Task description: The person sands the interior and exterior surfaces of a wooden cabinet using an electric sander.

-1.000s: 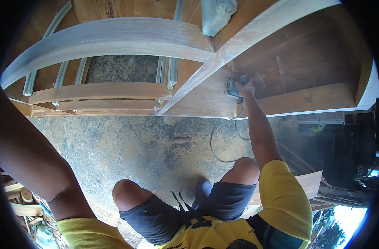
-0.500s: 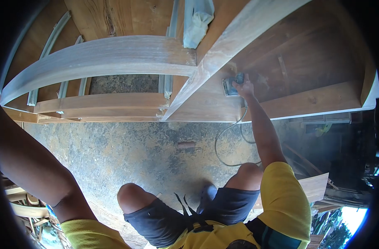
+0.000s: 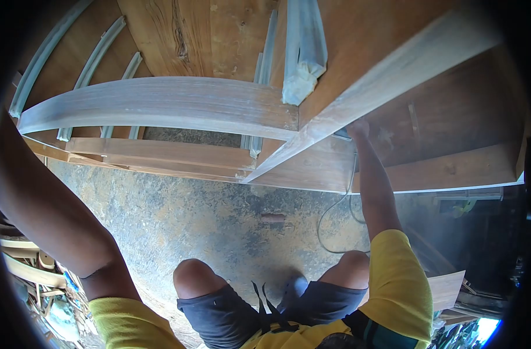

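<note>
My right hand (image 3: 359,128) reaches into the right bay of a large wooden frame, partly hidden behind a slanting pale wooden beam (image 3: 358,99). Its fingers are wrapped round an electric sander, of which only a sliver of the base (image 3: 343,134) shows past the beam. The sander lies against the brown wooden panel (image 3: 393,136). From it a thin power cord (image 3: 337,203) hangs in a loop towards the floor. On the left, my arm stretches up along the edge of the view, and my left hand is out of sight.
A curved wooden rail (image 3: 161,104) and slim whitish strips (image 3: 100,52) make up the frame's left part. A small brownish block (image 3: 272,218) lies on the stained floor (image 3: 178,215). Wood offcuts (image 3: 36,270) are piled at lower left; a board (image 3: 446,288) stands at right.
The view has shifted, so the frame sits lower and further right. The sander and my right hand, in plain sight before, are now mostly covered by the slanting beam.
</note>
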Tool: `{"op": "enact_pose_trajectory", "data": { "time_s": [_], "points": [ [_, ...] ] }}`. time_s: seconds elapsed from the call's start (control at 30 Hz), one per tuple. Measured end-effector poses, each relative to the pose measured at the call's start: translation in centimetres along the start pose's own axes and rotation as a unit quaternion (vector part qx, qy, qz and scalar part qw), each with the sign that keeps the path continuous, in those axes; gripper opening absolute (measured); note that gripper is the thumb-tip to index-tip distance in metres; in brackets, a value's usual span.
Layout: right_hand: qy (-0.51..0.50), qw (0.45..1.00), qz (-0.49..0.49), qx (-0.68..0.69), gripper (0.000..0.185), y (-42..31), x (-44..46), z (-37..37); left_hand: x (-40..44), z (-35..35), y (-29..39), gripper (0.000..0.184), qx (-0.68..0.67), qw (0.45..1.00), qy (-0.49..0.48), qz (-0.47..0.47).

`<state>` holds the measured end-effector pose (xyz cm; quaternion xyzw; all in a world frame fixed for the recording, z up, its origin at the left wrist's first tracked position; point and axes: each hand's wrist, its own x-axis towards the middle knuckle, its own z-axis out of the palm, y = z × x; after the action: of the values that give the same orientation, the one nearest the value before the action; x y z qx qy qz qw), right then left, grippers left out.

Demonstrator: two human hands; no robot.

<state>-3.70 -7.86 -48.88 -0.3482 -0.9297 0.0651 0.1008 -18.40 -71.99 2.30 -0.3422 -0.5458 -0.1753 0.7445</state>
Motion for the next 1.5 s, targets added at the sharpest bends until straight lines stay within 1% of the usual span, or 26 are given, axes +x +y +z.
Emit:
{"op": "enact_pose_trajectory", "data": {
  "time_s": [0.13,0.2,0.23,0.27,0.33,0.4,0.43,0.5,0.53,0.6,0.7,0.83,0.9,0.97,1.0,1.03,1.07,1.1,1.13,1.2,1.23,1.27,1.33,1.37,1.43,1.5],
  "points": [
    [-0.007,1.0,0.016,0.021,0.093,-8.0,-0.5,-0.7,-0.4,-0.3,-0.6,0.024,0.017,1.0,-0.005,0.009],
    [-0.068,0.997,-0.039,0.026,0.095,-11.3,-0.4,-0.9,-0.4,-0.2,-1.0,0.023,0.026,0.999,-0.01,0.015],
    [-0.066,0.997,-0.038,0.027,0.095,-11.9,-0.2,0.7,-0.4,-0.2,-1.2,0.023,0.03,0.999,-0.012,0.017],
    [-0.037,0.995,-0.086,-0.018,0.096,-12.9,-0.3,2.2,-0.4,-0.2,-1.5,0.022,0.034,0.999,-0.015,0.021],
    [0.006,0.989,-0.139,-0.056,0.097,-13.8,1.0,2.6,0.0,-0.4,-2.2,0.021,0.054,0.998,-0.014,0.038],
    [-0.052,0.996,-0.061,0.05,0.097,-14.5,-0.9,0.1,0.3,-0.4,-3.6,0.021,0.074,0.996,-0.026,0.052],
    [-0.049,0.995,-0.064,0.057,0.097,-14.7,-1.6,-1.3,0.3,-0.5,-4.3,0.02,0.084,0.994,-0.033,0.059],
    [-0.056,0.996,-0.023,0.071,0.096,-13.2,-1.9,-3.1,0.5,-0.9,-5.9,0.019,0.112,0.99,-0.049,0.075],
    [-0.055,0.995,-0.026,0.077,0.096,-12.0,-1.9,-2.9,0.6,-1.0,-6.6,0.019,0.126,0.987,-0.057,0.081],
    [-0.022,0.999,0.032,-0.032,0.105,-8.7,-1.1,-1.7,0.6,-1.3,-8.0,0.018,0.156,0.981,-0.075,0.091],
    [-0.004,0.998,0.057,-0.014,0.104,-3.9,0.4,-0.2,0.1,-1.5,-10.5,0.017,0.217,0.963,-0.117,0.11],
    [-0.042,0.999,0.032,-0.008,0.107,-1.8,0.9,-1.1,-0.9,-2.8,-15.8,0.016,0.326,0.913,-0.209,0.132],
    [-0.02,0.999,-0.001,-0.046,0.106,-2.3,1.7,-1.3,-0.7,-2.8,-16.3,0.017,0.4,0.875,-0.242,0.125],
    [-0.003,0.997,-0.025,-0.068,0.106,-2.2,3.3,1.4,-0.5,-2.5,-15.8,0.018,0.486,0.824,-0.271,0.108],
    [0.009,0.996,-0.037,-0.079,0.106,-2.0,4.2,2.3,-0.6,-2.8,-16.7,0.018,0.46,0.84,-0.244,0.15],
    [0.021,0.995,-0.05,-0.09,0.106,-2.5,4.6,2.2,0.2,-2.6,-16.1,0.019,0.435,0.856,-0.227,0.163],
    [-0.027,0.996,-0.051,-0.064,0.106,-4.8,3.7,-0.1,1.1,-2.4,-15.6,0.019,0.409,0.87,-0.212,0.176],
    [-0.053,0.996,-0.053,-0.049,0.106,-6.6,3.2,-0.5,1.9,-2.2,-15.0,0.019,0.383,0.882,-0.196,0.19],
    [-0.079,0.995,-0.055,-0.034,0.106,-8.3,2.7,-0.8,2.3,-1.9,-14.7,0.019,0.298,0.928,-0.162,0.156],
    [-0.067,0.996,-0.042,-0.035,0.11,-10.7,2.7,0.5,2.5,-1.7,-12.4,0.023,0.219,0.961,-0.131,0.107],
    [-0.072,0.996,-0.057,-0.015,0.112,-12.1,2.4,0.5,2.6,-1.6,-11.3,0.025,0.177,0.974,-0.114,0.085],
    [-0.077,0.994,-0.071,0.004,0.113,-13.7,1.9,0.5,2.7,-1.6,-11.8,0.029,0.198,0.965,-0.113,0.132],
    [-0.039,0.99,-0.133,-0.019,0.115,-16.8,1.2,2.0,2.7,-1.7,-11.5,0.034,0.22,0.952,-0.113,0.18],
    [-0.041,0.99,-0.133,-0.019,0.115,-18.3,0.9,2.1,2.4,-1.3,-10.4,0.038,0.203,0.966,-0.095,0.126],
    [-0.137,0.986,-0.09,0.042,0.11,-20.2,0.7,1.4,1.9,-0.6,-7.2,0.042,0.185,0.977,-0.078,0.069],
    [-0.132,0.986,-0.092,0.041,0.11,-19.7,0.0,-0.2,2.3,-0.5,-3.4,0.044,0.163,0.978,-0.073,-0.109]
  ]
}}
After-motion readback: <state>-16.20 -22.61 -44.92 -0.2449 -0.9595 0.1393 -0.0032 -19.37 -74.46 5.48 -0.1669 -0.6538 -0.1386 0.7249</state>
